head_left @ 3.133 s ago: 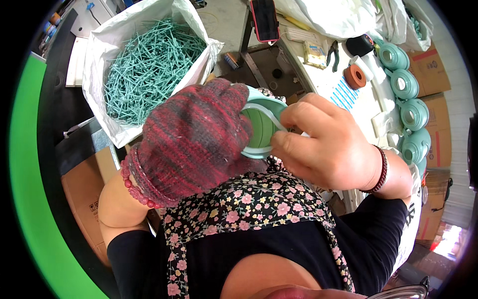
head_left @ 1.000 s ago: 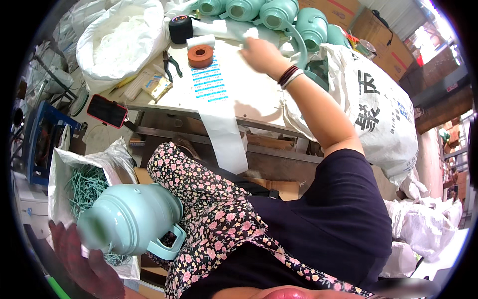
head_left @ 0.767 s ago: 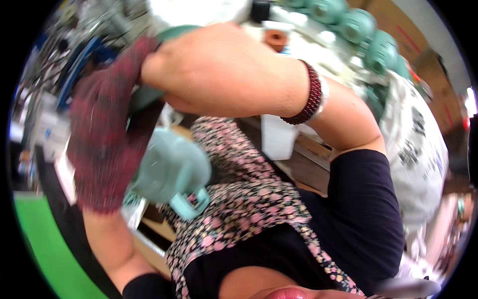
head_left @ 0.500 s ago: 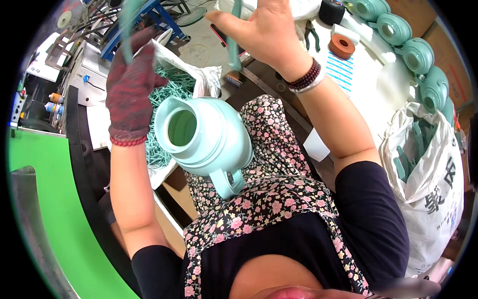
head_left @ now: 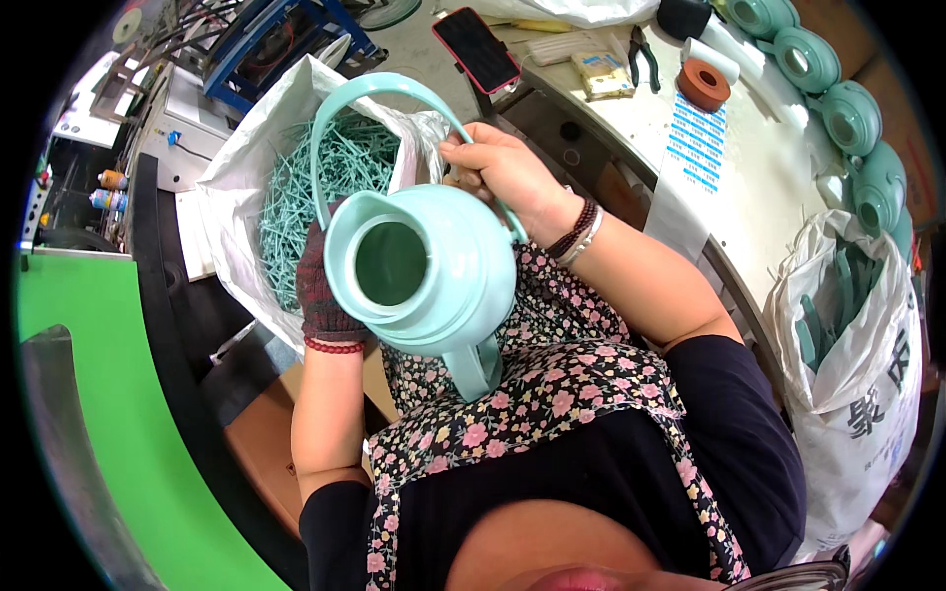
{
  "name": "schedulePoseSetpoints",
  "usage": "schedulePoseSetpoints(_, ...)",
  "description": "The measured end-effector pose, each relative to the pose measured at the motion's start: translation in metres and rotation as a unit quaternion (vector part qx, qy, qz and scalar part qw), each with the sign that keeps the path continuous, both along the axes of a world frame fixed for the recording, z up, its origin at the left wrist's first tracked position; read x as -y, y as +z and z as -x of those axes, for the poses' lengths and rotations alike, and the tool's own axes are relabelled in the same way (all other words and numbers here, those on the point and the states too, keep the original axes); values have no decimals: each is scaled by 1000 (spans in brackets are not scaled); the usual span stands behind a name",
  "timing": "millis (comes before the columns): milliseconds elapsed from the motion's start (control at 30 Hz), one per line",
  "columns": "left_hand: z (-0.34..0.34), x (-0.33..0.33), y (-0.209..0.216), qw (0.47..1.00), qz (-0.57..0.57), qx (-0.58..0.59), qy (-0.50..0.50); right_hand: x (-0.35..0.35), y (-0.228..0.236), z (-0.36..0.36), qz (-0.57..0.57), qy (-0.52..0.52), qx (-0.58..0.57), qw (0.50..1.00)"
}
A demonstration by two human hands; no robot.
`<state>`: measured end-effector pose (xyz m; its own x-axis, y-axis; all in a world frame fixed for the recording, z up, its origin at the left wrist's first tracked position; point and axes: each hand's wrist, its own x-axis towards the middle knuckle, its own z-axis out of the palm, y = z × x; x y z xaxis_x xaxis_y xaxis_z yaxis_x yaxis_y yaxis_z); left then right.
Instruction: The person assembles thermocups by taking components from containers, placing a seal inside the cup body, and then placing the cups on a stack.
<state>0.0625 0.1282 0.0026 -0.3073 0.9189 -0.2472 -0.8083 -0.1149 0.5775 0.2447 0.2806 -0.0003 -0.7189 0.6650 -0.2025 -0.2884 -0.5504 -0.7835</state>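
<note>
Over our floral apron [head_left: 591,369] we had the pale-green flask [head_left: 478,276] tilted, mouth facing up at us, w/ its hoop handle [head_left: 379,83] arching above. Our bare R hand [head_left: 505,175] was closed on the hoop nr. its R end; our gloved L hand [head_left: 328,286] lay at the flask's L side, partly behind, fingers hidden, so we couldn't tell its grip. We judged it best to brace the body, spread the hoop gently, seat ea. end squarely w/o twisting, & keep the R-wrist bracelets [head_left: 575,232] clear.
</note>
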Motion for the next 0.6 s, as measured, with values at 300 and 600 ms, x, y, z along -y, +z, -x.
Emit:
schedulePoseSetpoints(300,-17,2,-7,996,-59,-35,57,5,2,-1,-73,-2,20,997)
schedulePoseSetpoints(600,-7,8,-21,956,-17,-291,21,14,1,0,94,17,50,994)
